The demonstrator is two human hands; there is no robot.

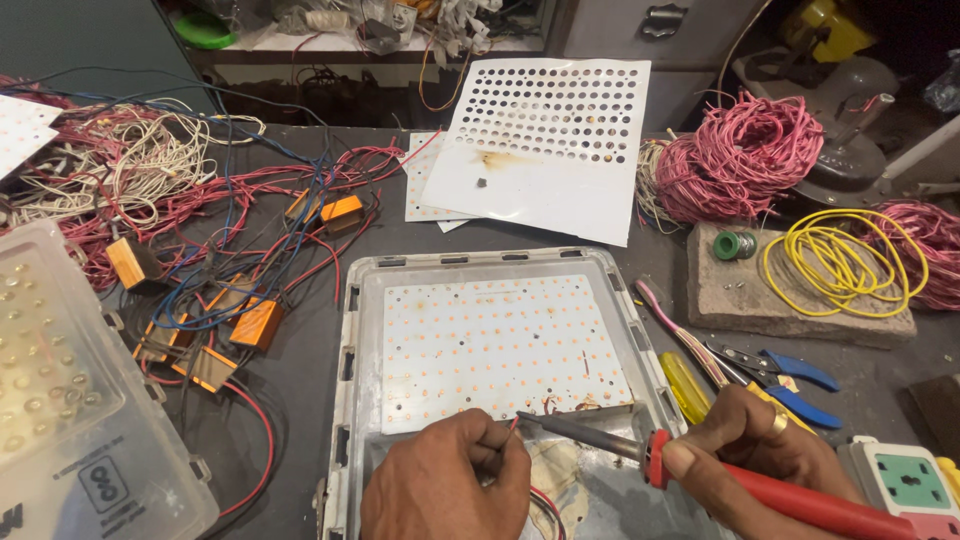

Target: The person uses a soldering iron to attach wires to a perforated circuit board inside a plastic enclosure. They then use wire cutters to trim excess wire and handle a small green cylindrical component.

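A white LED circuit board [500, 345] with rows of small orange pads lies inside a grey metal housing [352, 320]. My right hand [750, 460] grips a red-handled soldering iron [800, 495]; its dark tip reaches left to the board's lower edge. My left hand [445, 485] pinches a thin red wire [512, 428] right at the iron's tip. A red and black wire pair [545, 505] curls below my left hand.
Tangled red, blue and white wires with orange driver boxes [258, 322] lie left. A clear lens cover [60, 390] sits far left. A perforated white sheet [545, 140] lies behind. Right: pink wire coil [735, 155], yellow wire [845, 255], blue pliers [790, 375], a socket strip [910, 480].
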